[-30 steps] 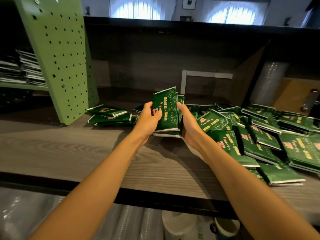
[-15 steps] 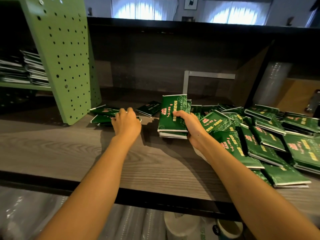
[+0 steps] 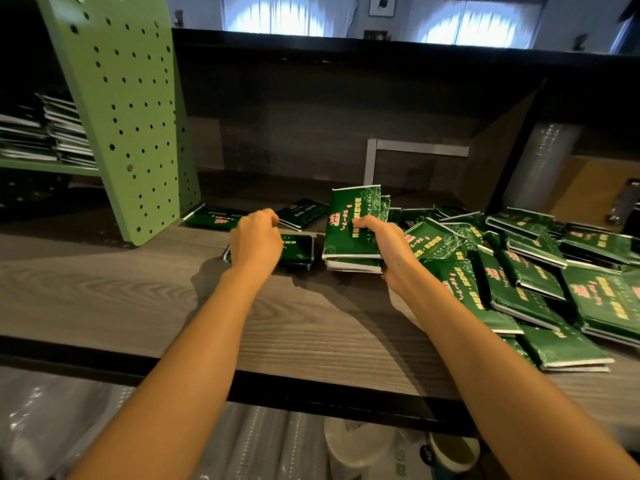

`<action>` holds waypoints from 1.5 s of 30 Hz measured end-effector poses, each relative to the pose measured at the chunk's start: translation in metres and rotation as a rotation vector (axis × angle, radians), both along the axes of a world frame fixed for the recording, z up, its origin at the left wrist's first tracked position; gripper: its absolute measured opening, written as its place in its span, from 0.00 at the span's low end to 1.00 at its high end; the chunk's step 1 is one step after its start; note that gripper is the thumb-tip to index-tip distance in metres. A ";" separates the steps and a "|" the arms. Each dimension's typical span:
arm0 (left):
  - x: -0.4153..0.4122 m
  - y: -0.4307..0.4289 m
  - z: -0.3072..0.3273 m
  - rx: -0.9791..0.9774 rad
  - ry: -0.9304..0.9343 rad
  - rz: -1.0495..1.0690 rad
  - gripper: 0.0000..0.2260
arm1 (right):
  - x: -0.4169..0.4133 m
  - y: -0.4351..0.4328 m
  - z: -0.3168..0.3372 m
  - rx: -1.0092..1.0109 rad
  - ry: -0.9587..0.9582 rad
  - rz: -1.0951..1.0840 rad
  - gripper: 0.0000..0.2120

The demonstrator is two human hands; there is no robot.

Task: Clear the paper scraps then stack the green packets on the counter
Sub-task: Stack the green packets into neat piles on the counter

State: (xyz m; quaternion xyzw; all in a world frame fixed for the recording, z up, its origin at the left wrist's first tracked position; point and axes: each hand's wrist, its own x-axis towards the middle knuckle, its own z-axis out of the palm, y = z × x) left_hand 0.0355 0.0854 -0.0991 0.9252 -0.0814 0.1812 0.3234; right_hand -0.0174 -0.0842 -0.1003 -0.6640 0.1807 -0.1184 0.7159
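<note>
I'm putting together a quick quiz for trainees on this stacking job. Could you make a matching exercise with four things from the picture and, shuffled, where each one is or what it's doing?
Things
1. left hand
2. right hand
3. perforated green panel
4. loose packets

Places or states
A. grips a bundle of packets held upright
B. stands at the left end of the counter
C. lie scattered on the right
D. is over a single flat packet

Pairs: 1-D, 2-A, 3-B, 4-C
</note>
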 end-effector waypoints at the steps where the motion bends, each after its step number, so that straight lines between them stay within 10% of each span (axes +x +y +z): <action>1: 0.003 0.003 0.000 0.015 0.057 -0.008 0.14 | 0.001 -0.002 -0.001 0.008 0.004 -0.001 0.53; 12: -0.005 0.009 0.004 0.148 0.308 0.108 0.39 | -0.006 0.004 0.004 -0.008 0.005 -0.004 0.51; 23: -0.003 0.008 0.013 -0.812 0.137 -0.060 0.13 | -0.010 -0.001 0.008 0.000 -0.021 -0.037 0.36; 31: 0.004 0.017 0.018 -1.348 0.363 -0.162 0.07 | -0.018 -0.011 0.016 0.045 -0.100 -0.069 0.27; 41: -0.016 -0.002 0.018 -0.966 0.237 -0.418 0.09 | -0.013 0.003 0.011 -0.121 0.022 0.204 0.49; 45: -0.020 -0.013 0.014 -0.984 0.084 -0.405 0.16 | -0.025 0.015 0.019 -0.159 0.034 0.247 0.38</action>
